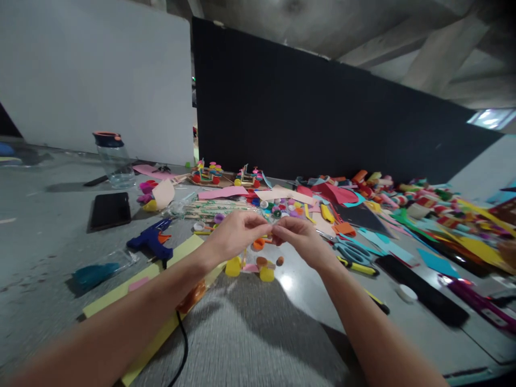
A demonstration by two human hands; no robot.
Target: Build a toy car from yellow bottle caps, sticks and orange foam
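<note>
My left hand and my right hand meet at the fingertips in the middle of the view. Both are closed in a pinch; whatever sits between the fingers is too small to make out. Just below them stands a small craft model with yellow wheels, a pink strip and an orange ring-like piece. Beside it lies a little brown ball. My hands partly hide the model's upper part.
At left are a blue glue gun, a black phone and a water bottle. Scissors, a yellow cutter and a black bar lie at right. Two finished-looking models stand behind, amid coloured paper and pieces.
</note>
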